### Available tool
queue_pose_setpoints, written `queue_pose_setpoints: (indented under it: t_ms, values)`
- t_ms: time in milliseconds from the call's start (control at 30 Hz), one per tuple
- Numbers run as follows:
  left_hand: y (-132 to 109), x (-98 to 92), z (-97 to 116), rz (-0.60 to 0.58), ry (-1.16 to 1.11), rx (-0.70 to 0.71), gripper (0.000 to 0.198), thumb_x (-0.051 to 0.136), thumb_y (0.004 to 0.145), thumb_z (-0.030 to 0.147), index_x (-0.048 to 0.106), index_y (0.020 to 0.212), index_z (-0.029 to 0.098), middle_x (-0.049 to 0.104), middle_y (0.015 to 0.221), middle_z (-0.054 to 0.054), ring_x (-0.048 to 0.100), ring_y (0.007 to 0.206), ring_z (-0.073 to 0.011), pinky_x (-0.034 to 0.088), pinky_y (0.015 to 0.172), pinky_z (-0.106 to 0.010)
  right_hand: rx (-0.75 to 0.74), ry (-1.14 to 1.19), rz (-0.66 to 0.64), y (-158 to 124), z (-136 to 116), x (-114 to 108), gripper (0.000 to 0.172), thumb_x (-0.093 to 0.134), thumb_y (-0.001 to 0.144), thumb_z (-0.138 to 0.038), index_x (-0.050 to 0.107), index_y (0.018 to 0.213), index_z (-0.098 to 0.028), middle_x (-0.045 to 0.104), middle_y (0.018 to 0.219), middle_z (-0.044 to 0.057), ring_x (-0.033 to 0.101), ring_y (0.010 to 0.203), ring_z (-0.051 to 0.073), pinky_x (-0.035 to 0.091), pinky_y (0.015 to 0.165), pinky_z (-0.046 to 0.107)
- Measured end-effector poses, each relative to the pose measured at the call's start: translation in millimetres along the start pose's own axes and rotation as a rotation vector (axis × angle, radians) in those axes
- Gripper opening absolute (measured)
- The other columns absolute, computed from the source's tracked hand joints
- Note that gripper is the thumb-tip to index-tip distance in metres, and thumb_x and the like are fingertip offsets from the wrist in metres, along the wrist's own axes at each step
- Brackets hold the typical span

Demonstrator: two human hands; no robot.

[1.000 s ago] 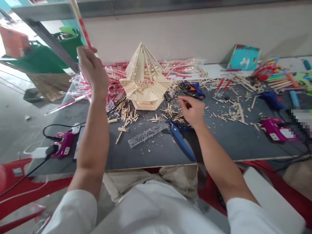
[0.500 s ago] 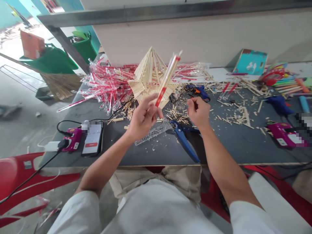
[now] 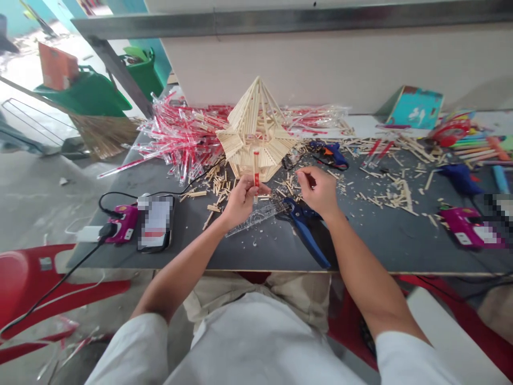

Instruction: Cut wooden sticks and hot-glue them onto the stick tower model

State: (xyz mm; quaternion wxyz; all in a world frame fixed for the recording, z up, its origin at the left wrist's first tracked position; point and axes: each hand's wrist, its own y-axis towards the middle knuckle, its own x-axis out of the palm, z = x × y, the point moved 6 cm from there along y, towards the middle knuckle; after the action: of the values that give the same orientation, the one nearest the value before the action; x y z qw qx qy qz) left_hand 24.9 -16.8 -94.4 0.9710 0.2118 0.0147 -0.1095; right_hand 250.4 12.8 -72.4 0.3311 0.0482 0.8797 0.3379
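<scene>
My left hand [image 3: 241, 199] is closed around a wrapped pair of chopsticks [image 3: 256, 170] in a clear sleeve with red print, held upright in front of the wooden stick pagoda model [image 3: 257, 132]. My right hand [image 3: 318, 190] hovers beside it with fingers curled in a pinch; whether anything is in them I cannot make out. Blue cutting pliers [image 3: 304, 227] and a clear plastic ruler [image 3: 252, 217] lie on the dark table [image 3: 385, 240] just under my hands. Cut stick pieces [image 3: 218, 187] are scattered around the model.
A heap of red-and-clear chopstick wrappers [image 3: 180, 136] lies behind left. A phone [image 3: 156, 222] and a magenta device [image 3: 124, 224] with cables sit at the left edge. Blue glue guns [image 3: 331, 152], another magenta device [image 3: 467, 227] and coloured craft items [image 3: 460, 131] lie right. Red plastic chairs [image 3: 24, 289] stand beside.
My left hand came down from high at the left to the table's middle with the wrapped chopsticks, now held upright and lower. My right hand lifted slightly and stayed near the pliers.
</scene>
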Motion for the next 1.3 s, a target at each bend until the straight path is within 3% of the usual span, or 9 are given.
queue_pose_setpoints:
  t_ms: [233, 433, 567, 733, 867, 1100, 1300]
  values:
    - [-1, 6.6, -10, -0.048, 0.069, -0.020, 0.021, 0.046, 0.106, 0.040, 0.050, 0.106, 0.019, 0.078, 0.101, -0.011, 0.076, 0.092, -0.0171, 0.061, 0.088, -0.036, -0.002, 0.019, -0.013, 1, 1, 3, 0.029, 0.054, 0.102, -0.040, 0.073, 0.097, -0.019, 0.075, 0.084, 0.006, 0.060, 0.064, 0.016, 0.046, 0.066, 0.031]
    - [-6, 0.4, -23, 0.024, 0.143, -0.034, 0.023, 0.047, 0.106, 0.038, 0.055, 0.112, 0.018, 0.076, 0.112, -0.014, 0.077, 0.088, -0.0186, 0.061, 0.085, -0.037, 0.012, 0.118, -0.061, -1, -9, 0, 0.029, 0.056, 0.101, -0.043, 0.074, 0.100, -0.022, 0.074, 0.084, 0.004, 0.062, 0.065, 0.015, 0.047, 0.063, 0.030]
    - [-8, -0.6, -23, 0.030, 0.186, -0.032, 0.021, 0.047, 0.105, 0.035, 0.058, 0.110, 0.018, 0.077, 0.104, -0.011, 0.076, 0.089, -0.0185, 0.060, 0.086, -0.035, 0.022, 0.290, -0.120, 4, -37, 4, 0.025, 0.059, 0.100, -0.044, 0.073, 0.104, -0.024, 0.070, 0.079, 0.001, 0.059, 0.059, 0.012, 0.047, 0.060, 0.029]
    - [-8, -2.0, -15, 0.016, 0.282, 0.036, 0.012, 0.055, 0.100, 0.028, 0.062, 0.100, 0.017, 0.072, 0.094, -0.007, 0.070, 0.082, -0.0157, 0.055, 0.078, -0.028, -0.076, 0.489, -0.188, 23, -88, 18, 0.029, 0.068, 0.095, -0.044, 0.070, 0.118, -0.026, 0.072, 0.090, 0.000, 0.056, 0.057, 0.009, 0.046, 0.060, 0.028]
    - [-9, -3.8, -13, 0.006, 0.293, 0.088, 0.012, 0.054, 0.100, 0.028, 0.061, 0.100, 0.018, 0.068, 0.091, -0.005, 0.065, 0.080, -0.0144, 0.053, 0.077, -0.027, -0.096, 0.487, -0.153, 36, -106, 22, 0.023, 0.065, 0.097, -0.046, 0.073, 0.100, -0.024, 0.070, 0.080, -0.001, 0.057, 0.060, 0.010, 0.046, 0.061, 0.027]
    - [-7, -3.1, -13, -0.038, 0.295, 0.071, 0.011, 0.054, 0.099, 0.027, 0.061, 0.098, 0.018, 0.068, 0.090, -0.005, 0.064, 0.080, -0.0151, 0.050, 0.077, -0.027, -0.008, 0.573, -0.189, 36, -99, 29, 0.025, 0.067, 0.095, -0.049, 0.066, 0.091, -0.025, 0.064, 0.070, -0.004, 0.055, 0.055, 0.010, 0.043, 0.057, 0.028]
    - [-6, -3.3, -16, -0.085, 0.342, 0.045, 0.006, 0.052, 0.096, 0.022, 0.057, 0.096, 0.018, 0.064, 0.086, -0.003, 0.061, 0.078, -0.0143, 0.048, 0.074, -0.026, -0.024, 0.514, -0.221, 29, -92, 38, 0.024, 0.066, 0.096, -0.047, 0.064, 0.090, -0.024, 0.060, 0.067, -0.003, 0.050, 0.056, 0.012, 0.040, 0.058, 0.029]
